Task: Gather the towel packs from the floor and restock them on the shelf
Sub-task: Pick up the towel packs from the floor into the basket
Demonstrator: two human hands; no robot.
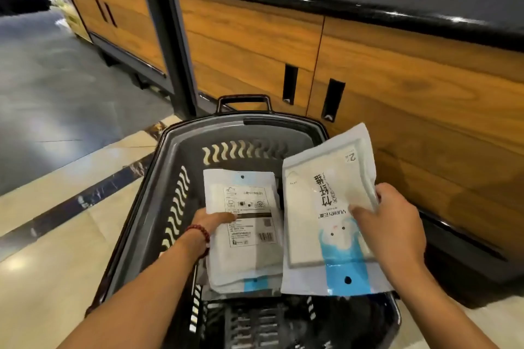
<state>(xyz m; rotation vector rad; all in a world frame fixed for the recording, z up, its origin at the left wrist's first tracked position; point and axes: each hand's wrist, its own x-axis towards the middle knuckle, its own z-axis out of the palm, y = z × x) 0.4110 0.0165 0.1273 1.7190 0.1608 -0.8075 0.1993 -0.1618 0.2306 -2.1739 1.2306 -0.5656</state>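
Over the grey basket (pixel 169 161) our left hand (pixel 211 219) pinches one towel pack (pixel 245 235), thumb on top, while our right hand (pixel 395 225) grips a second pack (pixel 320 207) just beside it with curled fingers (pixel 381 193).

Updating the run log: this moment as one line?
left hand grips left towel pack | right hand grips right towel pack | both over basket

Both forearms reach forward and down. Left hand (pixel 211 219), bead bracelet (pixel 200 231) on the wrist, pinches the left towel pack (pixel 249 244), thumb on top. Right hand (pixel 397 227) grips the right towel pack (pixel 320 207), thumb across its face.
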